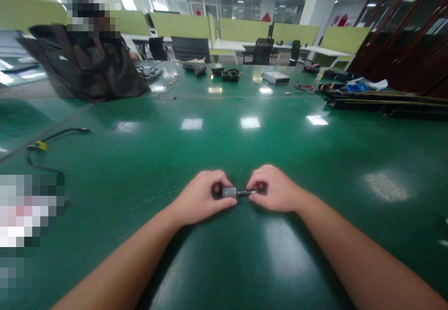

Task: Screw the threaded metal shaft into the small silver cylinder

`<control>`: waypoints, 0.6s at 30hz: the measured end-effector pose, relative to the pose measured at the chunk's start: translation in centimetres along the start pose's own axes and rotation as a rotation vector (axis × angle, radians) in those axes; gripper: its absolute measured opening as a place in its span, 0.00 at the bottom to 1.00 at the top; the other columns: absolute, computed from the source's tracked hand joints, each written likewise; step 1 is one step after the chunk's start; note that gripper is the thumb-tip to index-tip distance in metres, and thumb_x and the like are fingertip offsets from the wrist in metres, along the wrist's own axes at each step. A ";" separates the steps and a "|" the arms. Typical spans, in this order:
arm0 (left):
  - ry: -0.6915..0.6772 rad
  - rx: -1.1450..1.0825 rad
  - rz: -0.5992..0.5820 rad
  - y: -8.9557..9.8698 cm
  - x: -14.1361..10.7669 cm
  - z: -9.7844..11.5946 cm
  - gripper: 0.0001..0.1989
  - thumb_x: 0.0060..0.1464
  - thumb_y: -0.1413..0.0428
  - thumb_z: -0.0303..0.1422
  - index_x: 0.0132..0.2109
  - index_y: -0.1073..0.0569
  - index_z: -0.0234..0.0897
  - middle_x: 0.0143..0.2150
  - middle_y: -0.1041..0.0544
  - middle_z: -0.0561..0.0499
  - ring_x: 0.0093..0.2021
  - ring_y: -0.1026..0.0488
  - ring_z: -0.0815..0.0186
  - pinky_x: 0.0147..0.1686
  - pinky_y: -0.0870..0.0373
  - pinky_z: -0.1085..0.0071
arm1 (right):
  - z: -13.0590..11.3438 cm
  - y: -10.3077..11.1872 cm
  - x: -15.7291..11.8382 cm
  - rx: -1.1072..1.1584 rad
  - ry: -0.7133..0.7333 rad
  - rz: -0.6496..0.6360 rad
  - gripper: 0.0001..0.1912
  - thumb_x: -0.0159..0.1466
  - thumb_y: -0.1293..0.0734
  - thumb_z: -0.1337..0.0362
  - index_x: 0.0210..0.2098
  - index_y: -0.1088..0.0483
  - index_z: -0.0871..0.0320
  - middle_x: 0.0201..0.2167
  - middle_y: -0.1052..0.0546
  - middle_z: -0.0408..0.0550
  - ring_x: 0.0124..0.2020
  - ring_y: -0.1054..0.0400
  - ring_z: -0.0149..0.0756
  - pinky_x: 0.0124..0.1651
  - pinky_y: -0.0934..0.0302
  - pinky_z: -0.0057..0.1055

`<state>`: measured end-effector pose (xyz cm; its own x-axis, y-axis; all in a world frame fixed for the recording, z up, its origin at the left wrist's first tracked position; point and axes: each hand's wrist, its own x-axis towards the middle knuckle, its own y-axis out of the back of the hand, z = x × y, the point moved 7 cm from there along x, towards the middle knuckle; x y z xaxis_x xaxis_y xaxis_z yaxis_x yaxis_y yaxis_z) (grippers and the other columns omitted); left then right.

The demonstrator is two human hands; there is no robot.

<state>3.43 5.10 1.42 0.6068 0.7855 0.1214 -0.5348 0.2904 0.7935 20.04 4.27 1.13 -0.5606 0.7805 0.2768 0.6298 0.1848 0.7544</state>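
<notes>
A small screwdriver-like tool (229,192) with a grey cylindrical body and a thin dark shaft lies level, just over or on the green table (224,151). My left hand (201,197) closes round the thick body, thumb on the near side and fingers on the far side; its left end sits in shadow inside the palm. Thumb and fingers of my right hand (275,189) pinch the thin shaft at its right end. The tip is partly hidden by those fingers, so its shape cannot be made out.
A dark bag (94,67) stands far left, a person behind it. A black cable (66,133) with a yellow part lies left. Along the far side are black devices (229,74), a silver box (276,77) and long black strips (385,105) at right.
</notes>
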 end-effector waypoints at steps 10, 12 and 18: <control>0.012 -0.016 0.001 0.1 0.0 -0.2 0.11 0.52 0.35 0.40 0.37 0.24 0.38 0.32 0.25 0.54 0.32 0.29 0.66 0.34 0.37 0.70 | 0.5 0.1 0.0 0.009 0.005 -0.023 0.04 0.54 0.27 0.69 0.29 0.25 0.58 0.25 0.25 0.40 0.28 0.32 0.30 0.44 0.43 0.33; 0.014 -0.023 0.006 0.2 0.0 -0.2 0.11 0.52 0.35 0.40 0.37 0.24 0.38 0.32 0.25 0.54 0.32 0.29 0.65 0.34 0.37 0.70 | 0.7 0.3 -0.1 -0.004 -0.001 -0.031 0.03 0.54 0.27 0.69 0.29 0.25 0.58 0.25 0.25 0.39 0.28 0.32 0.31 0.45 0.43 0.33; 0.035 -0.033 0.012 0.2 -0.1 -0.3 0.11 0.52 0.35 0.40 0.36 0.25 0.37 0.31 0.25 0.54 0.32 0.30 0.65 0.33 0.37 0.71 | 1.8 1.2 -0.4 -0.013 -0.040 -0.044 0.02 0.54 0.28 0.69 0.28 0.25 0.58 0.23 0.26 0.40 0.27 0.33 0.30 0.41 0.43 0.32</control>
<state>3.08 5.30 1.36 0.5797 0.8074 0.1095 -0.5614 0.2983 0.7719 22.00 5.27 0.80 -0.5657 0.7949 0.2194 0.5975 0.2118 0.7734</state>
